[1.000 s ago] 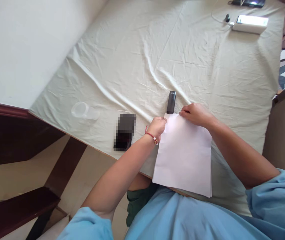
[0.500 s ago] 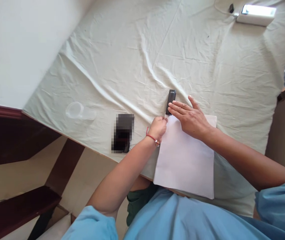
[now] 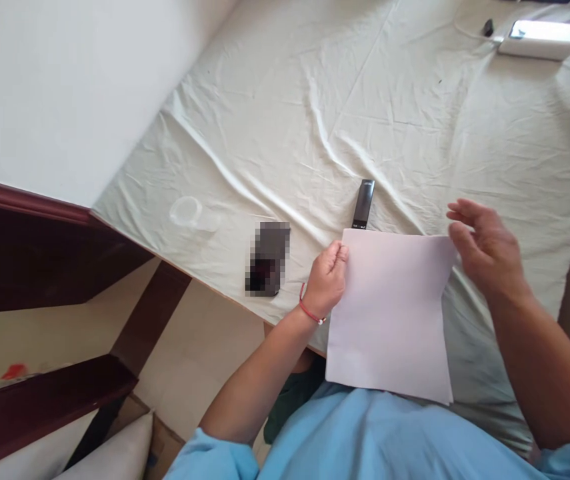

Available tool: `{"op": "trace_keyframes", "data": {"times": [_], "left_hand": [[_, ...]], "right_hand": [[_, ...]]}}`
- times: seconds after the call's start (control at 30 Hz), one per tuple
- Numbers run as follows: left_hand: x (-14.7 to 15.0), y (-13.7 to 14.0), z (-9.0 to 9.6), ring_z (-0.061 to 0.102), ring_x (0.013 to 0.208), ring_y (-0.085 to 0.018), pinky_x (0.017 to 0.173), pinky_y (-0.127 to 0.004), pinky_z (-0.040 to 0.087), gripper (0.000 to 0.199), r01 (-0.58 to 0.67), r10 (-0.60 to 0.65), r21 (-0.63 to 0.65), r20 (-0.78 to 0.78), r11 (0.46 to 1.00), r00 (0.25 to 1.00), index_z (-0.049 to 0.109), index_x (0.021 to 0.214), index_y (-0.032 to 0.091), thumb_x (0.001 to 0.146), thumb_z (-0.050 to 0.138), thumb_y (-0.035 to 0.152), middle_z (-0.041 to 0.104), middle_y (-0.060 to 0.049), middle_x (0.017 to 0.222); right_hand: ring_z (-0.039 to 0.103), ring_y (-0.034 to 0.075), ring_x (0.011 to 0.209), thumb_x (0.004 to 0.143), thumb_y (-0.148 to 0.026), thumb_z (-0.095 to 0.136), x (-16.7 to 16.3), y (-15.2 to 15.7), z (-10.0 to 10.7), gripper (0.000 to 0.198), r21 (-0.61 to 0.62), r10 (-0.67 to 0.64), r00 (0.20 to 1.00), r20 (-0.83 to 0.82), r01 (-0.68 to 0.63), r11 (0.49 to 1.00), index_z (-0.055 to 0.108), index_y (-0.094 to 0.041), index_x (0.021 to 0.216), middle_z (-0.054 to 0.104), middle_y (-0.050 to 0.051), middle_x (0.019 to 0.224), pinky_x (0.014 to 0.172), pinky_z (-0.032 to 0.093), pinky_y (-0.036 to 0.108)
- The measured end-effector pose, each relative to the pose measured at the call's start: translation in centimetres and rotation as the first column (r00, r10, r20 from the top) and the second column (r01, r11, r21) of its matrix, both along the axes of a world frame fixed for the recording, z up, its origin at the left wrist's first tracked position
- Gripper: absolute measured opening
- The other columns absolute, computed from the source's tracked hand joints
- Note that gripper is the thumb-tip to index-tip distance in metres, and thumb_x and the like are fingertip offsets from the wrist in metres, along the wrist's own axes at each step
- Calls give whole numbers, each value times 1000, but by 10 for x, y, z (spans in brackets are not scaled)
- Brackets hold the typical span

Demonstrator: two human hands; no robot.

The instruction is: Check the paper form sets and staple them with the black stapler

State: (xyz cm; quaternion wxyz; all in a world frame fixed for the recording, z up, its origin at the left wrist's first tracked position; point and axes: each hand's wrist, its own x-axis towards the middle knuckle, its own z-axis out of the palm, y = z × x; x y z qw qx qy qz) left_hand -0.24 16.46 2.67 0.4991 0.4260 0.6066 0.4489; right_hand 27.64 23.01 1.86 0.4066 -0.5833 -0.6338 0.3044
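Note:
White paper sheets (image 3: 389, 307), looking like a thin stack, are held in front of my body over the table's near edge. My left hand (image 3: 328, 277) pinches their upper left edge between thumb and fingers. At the upper right corner hovers my right hand (image 3: 489, 247), fingers loosely bent and apart, with nothing visible in it; whether its thumb touches the corner I cannot tell. Just beyond the paper's top edge lies a black stapler (image 3: 364, 203), its near end close to or partly behind the paper.
Left of my hand a dark, blurred-out phone-like object (image 3: 268, 260) lies on the cloth. A clear plastic container (image 3: 186, 211) is farther left. A white box-shaped device (image 3: 539, 48) with a cable sits at the far right. Pale, wrinkled cloth (image 3: 275, 133) covers the table.
My right hand has left the stapler and moved right to the paper's upper right corner. The paper has come away from the stapler, my left hand still holding its edge. The view has shifted.

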Motion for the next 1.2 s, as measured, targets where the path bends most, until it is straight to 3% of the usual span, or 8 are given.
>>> {"op": "trace_keyframes", "data": {"times": [0.13, 0.23, 0.37, 0.53, 0.63, 0.77, 0.97, 1.2], "left_hand": [[-13, -1, -5, 63, 94, -21, 90, -29, 51, 32, -162, 162, 80, 3, 984, 987, 65, 86, 21, 102, 65, 49, 66, -3, 86], [-15, 5, -20, 64, 100, -20, 96, -30, 51, 34, -265, 259, 89, 67, 960, 963, 66, 93, 21, 100, 66, 54, 68, -3, 94], [-17, -4, -30, 65, 98, -19, 92, -29, 53, 41, -308, 299, 57, 128, 950, 946, 64, 104, 22, 100, 63, 63, 70, -3, 99], [-27, -36, -14, 70, 103, -24, 93, -33, 55, 50, -24, 24, -7, 96, 1000, 995, 66, 125, 22, 98, 68, 63, 76, -8, 104], [-31, -48, -9, 70, 101, -24, 94, -34, 54, 46, 93, -97, -89, -36, 992, 995, 72, 116, 20, 100, 64, 62, 78, -9, 104], [-32, -53, -14, 60, 77, -20, 77, -31, 50, 52, 86, -126, -173, -232, 981, 965, 71, 89, 20, 104, 52, 65, 69, -3, 78], [-33, -49, -18, 48, 67, -16, 68, -29, 43, 54, 67, -108, -153, -277, 986, 955, 60, 74, 22, 100, 56, 69, 55, 1, 67], [-33, -50, -19, 47, 65, -16, 65, -29, 41, 52, 73, -106, -113, -314, 991, 943, 59, 75, 22, 103, 53, 65, 55, 2, 66]], "right_hand": [[78, 29, 92, 89, -63, 77, 11, -11, -16, 55, -346, -14, 914, -406, -140, 928, 72, -33, 135, 79, 12, 107, 79, 63, 45], [74, 26, 72, 79, -60, 87, -7, -14, -26, 41, -433, -18, 862, -506, -236, 870, 82, -29, 106, 79, 11, 91, 60, 58, 39], [65, 19, 58, 78, -57, 90, -35, -15, -30, 32, -381, -122, 844, -522, -103, 919, 82, -28, 91, 76, 3, 81, 51, 55, 34], [62, 17, 62, 80, -57, 89, -48, -16, -33, 34, -328, -235, 804, -547, 52, 943, 82, -30, 99, 73, 0, 80, 51, 52, 31], [63, 18, 70, 83, -55, 87, -48, -16, -35, 31, -290, -270, 782, -562, 120, 949, 81, -28, 97, 74, 2, 87, 57, 53, 32], [62, 20, 69, 87, -60, 80, -45, -13, -38, 34, -279, -256, 828, -498, 126, 952, 75, -27, 97, 71, 3, 85, 59, 53, 34], [64, 23, 78, 88, -59, 78, -34, -10, -37, 32, -59, -262, 938, -228, 255, 965, 68, -28, 90, 69, 4, 88, 70, 55, 39], [60, 21, 71, 93, -53, 74, -31, -10, -35, 26, -60, -253, 958, -136, 247, 967, 70, -28, 96, 71, 5, 89, 66, 50, 38]]}}
